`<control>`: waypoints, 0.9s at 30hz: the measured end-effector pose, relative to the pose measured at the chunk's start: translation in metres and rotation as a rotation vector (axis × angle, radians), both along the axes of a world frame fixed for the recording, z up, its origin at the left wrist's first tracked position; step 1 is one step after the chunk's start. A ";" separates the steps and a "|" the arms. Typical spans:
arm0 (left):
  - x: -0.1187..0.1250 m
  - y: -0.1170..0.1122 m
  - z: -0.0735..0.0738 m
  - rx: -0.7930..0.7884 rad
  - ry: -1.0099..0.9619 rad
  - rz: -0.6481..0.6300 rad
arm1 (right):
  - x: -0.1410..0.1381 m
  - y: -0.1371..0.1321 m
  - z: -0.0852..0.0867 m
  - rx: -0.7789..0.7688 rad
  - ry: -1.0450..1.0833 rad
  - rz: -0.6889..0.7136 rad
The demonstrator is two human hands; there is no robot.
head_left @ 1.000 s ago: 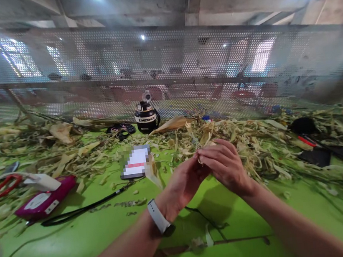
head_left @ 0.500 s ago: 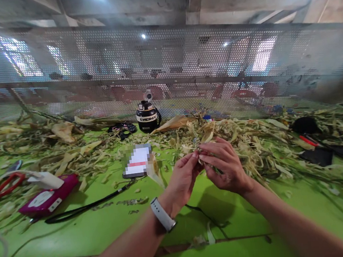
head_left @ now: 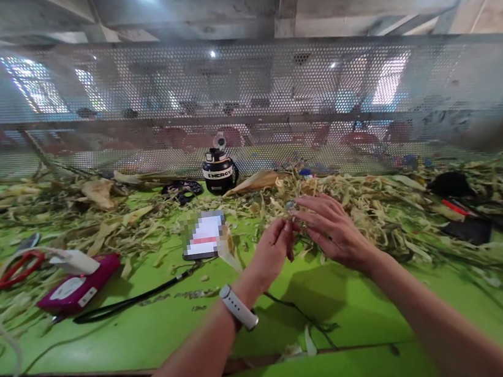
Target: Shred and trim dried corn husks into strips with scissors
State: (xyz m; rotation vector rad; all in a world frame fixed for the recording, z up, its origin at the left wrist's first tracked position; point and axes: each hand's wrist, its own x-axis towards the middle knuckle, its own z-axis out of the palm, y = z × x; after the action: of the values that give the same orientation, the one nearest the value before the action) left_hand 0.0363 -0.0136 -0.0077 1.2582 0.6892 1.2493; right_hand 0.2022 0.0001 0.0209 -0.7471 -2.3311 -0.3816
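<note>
My left hand [head_left: 273, 252], a pale watch strap [head_left: 238, 307] on its wrist, is closed in a pinch over the green table [head_left: 159, 330]. What the pinch holds is too small and too hidden to name. Close beside it on the right, my right hand [head_left: 333, 227] has its fingers stretched forward and apart, with nothing plainly gripped. Beyond both hands spreads a heap of dry corn husk strips [head_left: 364, 198]. A phone [head_left: 205, 235] with a lit, blurred screen lies left of my left hand, a husk piece [head_left: 229, 256] at its edge.
A black bottle [head_left: 218, 171] stands before a perforated metal screen [head_left: 255, 76]. On the left lie a purple power strip [head_left: 82, 291] with a white plug [head_left: 76, 261], a white cable [head_left: 4, 351] and red-handled scissors [head_left: 21, 271]. A dark flat object [head_left: 468, 231] lies right.
My right hand has come slightly away from the left, and its fingers have straightened. The left hand stays pinched in nearly the same place. The view has shifted a little.
</note>
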 end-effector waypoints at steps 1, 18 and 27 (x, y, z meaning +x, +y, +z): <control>-0.002 0.000 0.001 -0.025 0.002 -0.046 | 0.001 0.001 0.000 -0.016 -0.011 -0.007; -0.028 0.002 0.009 -0.308 -0.209 -0.653 | 0.009 -0.008 0.018 -0.238 0.045 0.156; -0.030 0.003 0.007 -0.243 -0.120 -0.680 | 0.010 -0.013 0.020 -0.419 0.095 0.253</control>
State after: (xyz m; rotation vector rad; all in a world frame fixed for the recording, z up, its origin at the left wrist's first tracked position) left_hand 0.0058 -0.0110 -0.0004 1.0726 0.2700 0.6488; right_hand 0.2122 -0.0127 0.0414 -0.6296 -2.4020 0.2573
